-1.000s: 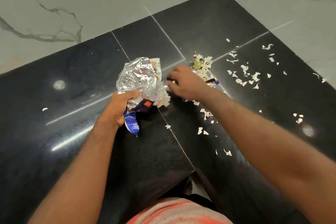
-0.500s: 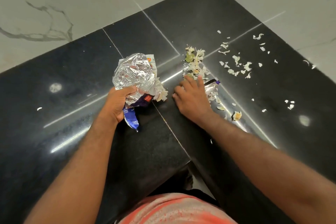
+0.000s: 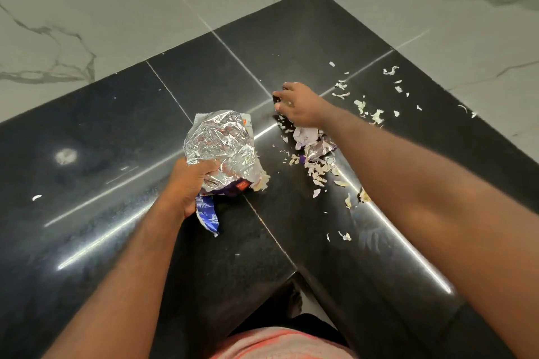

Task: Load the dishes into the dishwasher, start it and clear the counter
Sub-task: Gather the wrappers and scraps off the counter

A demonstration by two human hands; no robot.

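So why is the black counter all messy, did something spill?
Yes. Pale peel scraps lie scattered over the black counter, mostly beside the right hand, more toward the wall. The left hand grips a crumpled foil wrapper.

No text, brand, number or sign can be read with certainty. The crumpled silver foil snack wrapper [image 3: 221,146] carries a small red label [image 3: 241,184] near its lower edge, with pale lettering too blurred to make out. Its hanging blue printed flap [image 3: 208,214] bears white marks that may be lines of print, also illegible. An orange mark [image 3: 246,122] at the wrapper's upper right corner is too small to identify. The torn purple-and-silver wrapper scrap [image 3: 313,147] on the glossy black stone bench [image 3: 116,131] shows no legible writing.
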